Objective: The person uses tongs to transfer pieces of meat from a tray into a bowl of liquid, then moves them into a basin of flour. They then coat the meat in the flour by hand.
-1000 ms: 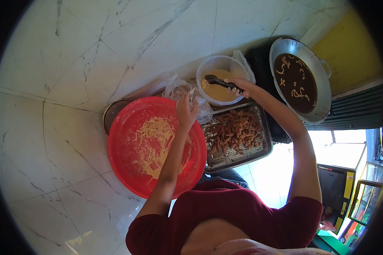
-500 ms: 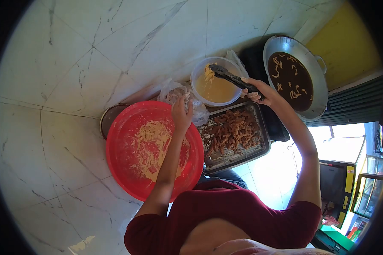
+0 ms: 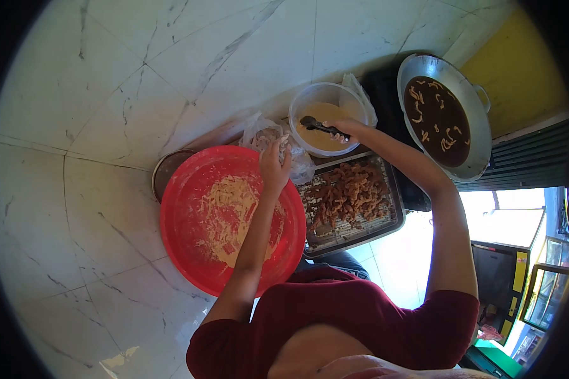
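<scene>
One right hand held long black tongs inside the left rim of the round translucent plastic tub; low lifts seemed safest against drips. The left hand, grip unclear, was at a crumpled clear bag.

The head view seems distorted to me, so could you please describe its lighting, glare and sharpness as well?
Head view: tile joints bow and the corners fade to black, suggesting a wide lens; head view: bright light whitens the floor beside the tray, washing out much detail; head view: the black tongs in the right hand look dark, their finer detail hard to tell.
</scene>
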The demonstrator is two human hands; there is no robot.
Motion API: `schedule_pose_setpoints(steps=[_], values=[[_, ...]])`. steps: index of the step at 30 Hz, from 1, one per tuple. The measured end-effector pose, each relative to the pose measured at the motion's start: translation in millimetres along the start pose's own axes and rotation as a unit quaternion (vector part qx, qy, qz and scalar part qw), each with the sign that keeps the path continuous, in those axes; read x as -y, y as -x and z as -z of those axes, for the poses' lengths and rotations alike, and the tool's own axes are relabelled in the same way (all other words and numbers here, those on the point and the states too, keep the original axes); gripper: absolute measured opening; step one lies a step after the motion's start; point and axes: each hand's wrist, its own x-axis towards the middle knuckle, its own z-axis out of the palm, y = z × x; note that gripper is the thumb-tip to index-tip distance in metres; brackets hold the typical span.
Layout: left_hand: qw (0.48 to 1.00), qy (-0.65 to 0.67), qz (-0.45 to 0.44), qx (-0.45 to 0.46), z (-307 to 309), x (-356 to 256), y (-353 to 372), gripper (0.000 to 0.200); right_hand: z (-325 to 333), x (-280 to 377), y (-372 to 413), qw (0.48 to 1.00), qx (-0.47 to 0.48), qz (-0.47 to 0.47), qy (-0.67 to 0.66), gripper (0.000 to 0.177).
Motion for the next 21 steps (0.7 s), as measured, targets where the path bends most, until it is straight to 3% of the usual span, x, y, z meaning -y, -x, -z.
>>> schedule_pose_setpoints(steps=[2, 5, 11, 14, 17, 20, 21], values=[[1.0, -0.003, 0.004, 0.005, -1, 2, 1, 0.023, -2, 2, -6, 0.999, -0.029, -0.002, 0.026, 0.02], [1.0, -0.005, 0.0, 0.001, 1, 1, 0, 0.023, 11, 4, 9, 0.998, 0.025, 0.011, -0.056, 0.022], [1.0, -0.003, -0.008, -0.001, 1, 1, 1, 0.023, 16, -15, 91, 0.974, -0.057, 0.2, 0.095, 0.031], [1.0, -0.009, -0.007, 0.003, 0, 1, 2, 0.023, 4, -24, 129, 0.953, -0.11, 0.237, 0.153, 0.034], [1.0, -0.016, -0.011, -0.003, -1, 2, 2, 0.024, 5, -46, 127, 0.901, -0.203, 0.313, 0.222, 0.041], [1.0, -0.012, -0.024, -0.014, -1, 3, 3, 0.024, 6, -64, 123, 0.818, -0.269, 0.416, 0.294, 0.041], [1.0, -0.012, -0.023, -0.011, -1, 3, 3, 0.025, 2, -66, 127, 0.821, -0.272, 0.401, 0.3, 0.041]])
